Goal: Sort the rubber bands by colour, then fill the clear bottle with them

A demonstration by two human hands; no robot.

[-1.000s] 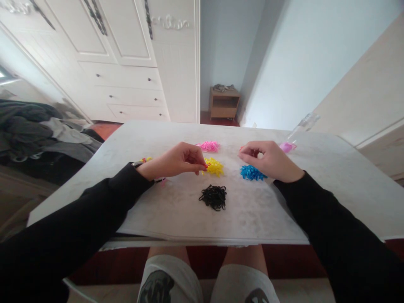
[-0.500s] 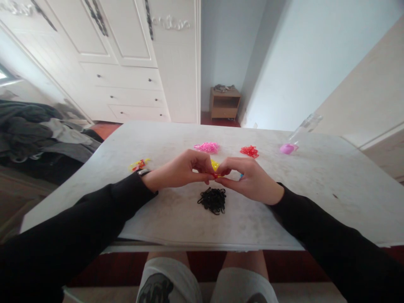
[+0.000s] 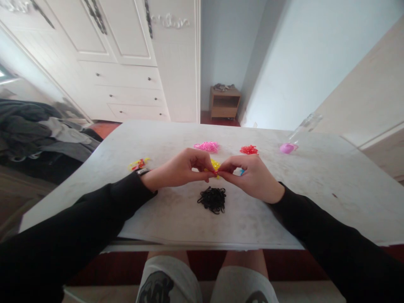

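Above the table's middle, my left hand (image 3: 189, 167) and my right hand (image 3: 251, 174) meet fingertip to fingertip. Both are closed in a pinch on a small red rubber band (image 3: 216, 173). Just behind the fingertips lies a pile of yellow rubber bands (image 3: 215, 163), partly covered by the hands. A heap of black rubber bands (image 3: 212, 200) sits in front of them, nearer to me. Bits of blue bands (image 3: 242, 172) show past my right fingers. Beyond the hands are a pink pile (image 3: 207, 146) and a red pile (image 3: 249, 150).
On the white table (image 3: 170, 223), mixed yellow and red bands (image 3: 139, 164) lie by my left wrist. A clear bottle (image 3: 303, 128) with a pink-purple base (image 3: 288, 148) is at the back right. Dark clothes (image 3: 34, 130) are heaped on the left, and a white wardrobe (image 3: 126, 84) stands behind.
My fingertips have shifted slightly around the red band, and my right thumb and finger have drawn closer together. The piles on the table stay where they were.
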